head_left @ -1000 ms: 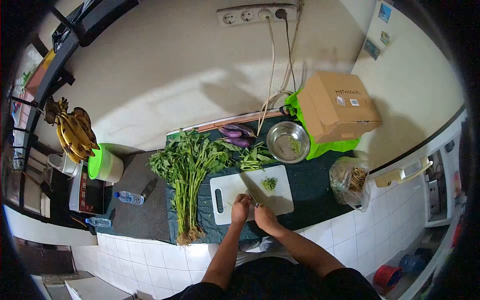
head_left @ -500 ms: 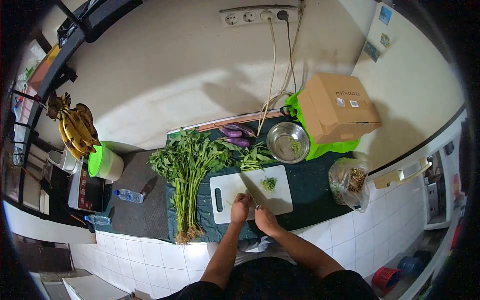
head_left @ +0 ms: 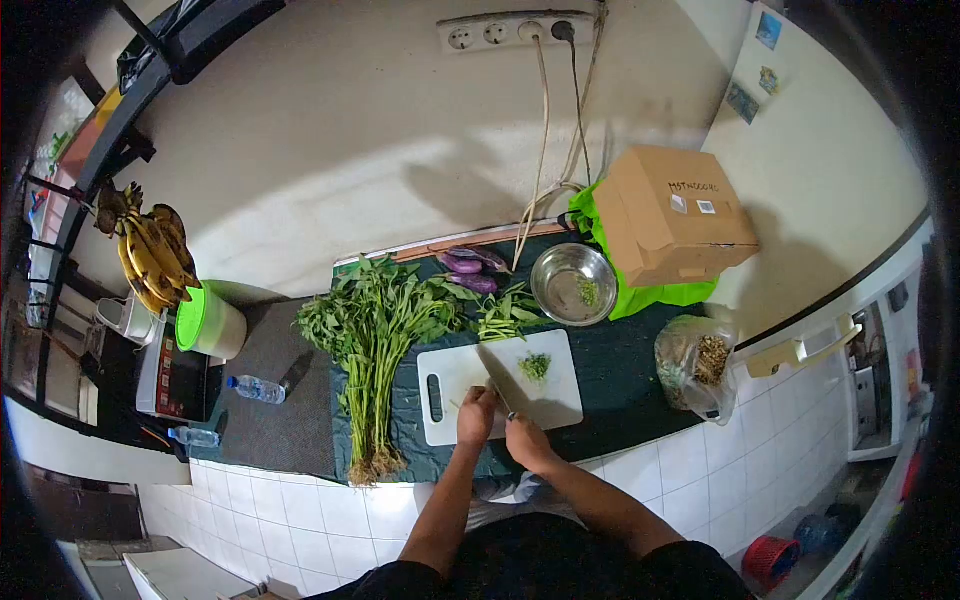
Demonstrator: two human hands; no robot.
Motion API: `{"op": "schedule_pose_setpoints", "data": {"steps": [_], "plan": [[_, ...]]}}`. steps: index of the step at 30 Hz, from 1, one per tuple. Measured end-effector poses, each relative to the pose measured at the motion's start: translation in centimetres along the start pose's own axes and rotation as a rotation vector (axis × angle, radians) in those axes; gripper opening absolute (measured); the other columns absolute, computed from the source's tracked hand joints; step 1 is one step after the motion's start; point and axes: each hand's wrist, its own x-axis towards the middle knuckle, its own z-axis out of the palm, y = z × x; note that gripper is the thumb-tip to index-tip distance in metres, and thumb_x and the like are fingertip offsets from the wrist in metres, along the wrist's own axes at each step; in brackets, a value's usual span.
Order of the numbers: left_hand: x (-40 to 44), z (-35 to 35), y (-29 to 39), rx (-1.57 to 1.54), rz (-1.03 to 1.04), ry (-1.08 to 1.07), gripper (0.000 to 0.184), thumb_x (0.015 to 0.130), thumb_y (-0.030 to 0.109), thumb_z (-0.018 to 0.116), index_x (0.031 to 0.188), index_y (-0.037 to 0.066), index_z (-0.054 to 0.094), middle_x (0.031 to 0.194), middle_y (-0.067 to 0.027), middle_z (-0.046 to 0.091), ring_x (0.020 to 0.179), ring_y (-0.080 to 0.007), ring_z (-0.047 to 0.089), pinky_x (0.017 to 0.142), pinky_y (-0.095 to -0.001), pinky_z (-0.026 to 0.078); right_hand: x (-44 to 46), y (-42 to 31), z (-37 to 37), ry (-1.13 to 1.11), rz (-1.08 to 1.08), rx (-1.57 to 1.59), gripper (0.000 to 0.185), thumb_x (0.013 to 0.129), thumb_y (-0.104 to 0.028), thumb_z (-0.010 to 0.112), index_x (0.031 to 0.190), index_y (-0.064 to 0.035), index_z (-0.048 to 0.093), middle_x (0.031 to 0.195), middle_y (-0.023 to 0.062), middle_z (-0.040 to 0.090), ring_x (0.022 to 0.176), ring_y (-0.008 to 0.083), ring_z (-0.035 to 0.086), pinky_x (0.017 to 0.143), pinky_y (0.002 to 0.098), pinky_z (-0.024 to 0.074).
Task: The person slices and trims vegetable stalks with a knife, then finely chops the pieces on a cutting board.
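Just below the middle of the frame, the knife [head_left: 504, 401] is gripped by the closed right hand [head_left: 527, 442], its blade pointing up and left beside the curled left hand [head_left: 477, 412], whose hold cannot be seen.

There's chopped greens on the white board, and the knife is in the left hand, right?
Nearly! The head view shows the knife in the right hand, not the left hand. Chopped greens are on the white board, yes.

Here's a black top [head_left: 540, 565], well behind the bare fingers [head_left: 479, 397], short sleeves [head_left: 690, 565] stopping far back from them (and pale grey cloth [head_left: 490, 515] peeks out between)!
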Motion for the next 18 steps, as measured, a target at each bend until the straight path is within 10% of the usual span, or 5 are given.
{"op": "schedule_pose_setpoints", "data": {"steps": [18], "plan": [[-0.1,0.3,-0.3,-0.034,-0.113,-0.005,0.015,0.082,0.004,0.063,0.096,0.001,0.069,0.103,-0.0186,0.064,0.091,-0.0370,0.065,0.080,-0.0420,0.054,1.0,0.0,0.2,-0.046,0.008,-0.055,0.031,0.099,-0.022,0.045,0.095,0.0046,0.061,0.086,0.0273,0.066,0.084,0.0431,0.067,0.073,0.0504,0.0535]]}}
